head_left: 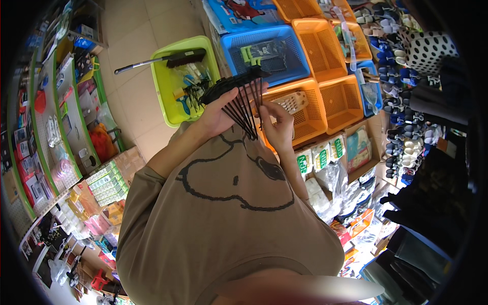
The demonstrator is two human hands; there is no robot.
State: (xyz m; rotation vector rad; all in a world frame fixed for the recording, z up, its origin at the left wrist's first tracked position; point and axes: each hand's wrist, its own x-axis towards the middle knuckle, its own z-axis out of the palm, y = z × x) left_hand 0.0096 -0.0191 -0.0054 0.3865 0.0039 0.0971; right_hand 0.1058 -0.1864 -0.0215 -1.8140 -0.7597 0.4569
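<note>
My left hand [219,113] is wrapped round a bundle of black hangers [243,113], or similar thin-barred black pieces; their exact kind is hard to tell. The dark upper part lies across the palm, and several thin bars fan downward in front of my chest. My right hand [277,123] is closed in a pinch at the right edge of the bundle, by one of the bars. Just beyond my left hand stands a lime-green tub [161,84], holding a black-bristled brush [186,58] with a grey handle and smaller blue, yellow and black items.
Right of the tub is a blue basket [264,36] with green-and-grey packaged goods. Orange baskets [319,47] stand beside it, one under my right hand holding a beige perforated item [295,102]. Stocked shelves [66,117] line the left; shoes [401,109] hang at right.
</note>
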